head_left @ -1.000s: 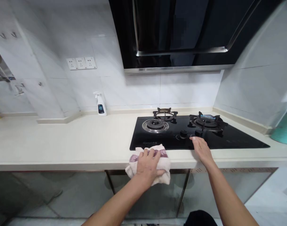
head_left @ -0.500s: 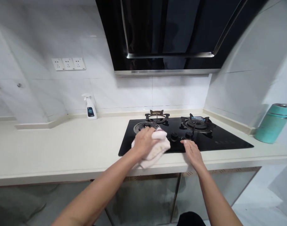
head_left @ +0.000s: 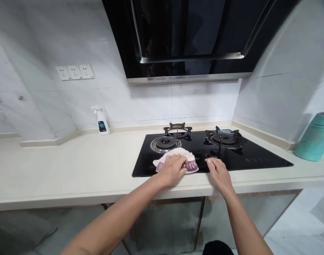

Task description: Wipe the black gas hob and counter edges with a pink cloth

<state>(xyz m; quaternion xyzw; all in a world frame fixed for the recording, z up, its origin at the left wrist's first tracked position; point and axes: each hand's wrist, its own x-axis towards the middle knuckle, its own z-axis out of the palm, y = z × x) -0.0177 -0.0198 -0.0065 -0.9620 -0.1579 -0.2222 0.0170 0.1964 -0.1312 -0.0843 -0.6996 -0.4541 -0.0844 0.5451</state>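
My left hand (head_left: 174, 170) is closed on a folded pink cloth (head_left: 177, 153) with a purple patterned band. The cloth lies on the front left of the black glass gas cooktop (head_left: 143, 161), just in front of the left burner (head_left: 165, 143). No pot support sits on that burner; one black pot support (head_left: 177, 131) stands behind it. My right hand (head_left: 219, 173) rests at the cooktop's front edge, fingers extended, holding nothing. Its fingertips are close to the right knob (head_left: 214, 152); the left knob (head_left: 197, 153) is just beyond the cloth.
The right burner (head_left: 225, 140) carries its pot support. A white spray bottle (head_left: 102, 123) stands against the back wall at left. A turquoise container (head_left: 314, 140) is on the counter at far right. Overhead hangs a black range hood (head_left: 188, 42). Wall sockets (head_left: 75, 72) are at upper left.
My left hand has moved toward me and slightly right with the cloth, uncovering the left burner. The cloth is turned so its purple band shows. My right hand has hardly moved.
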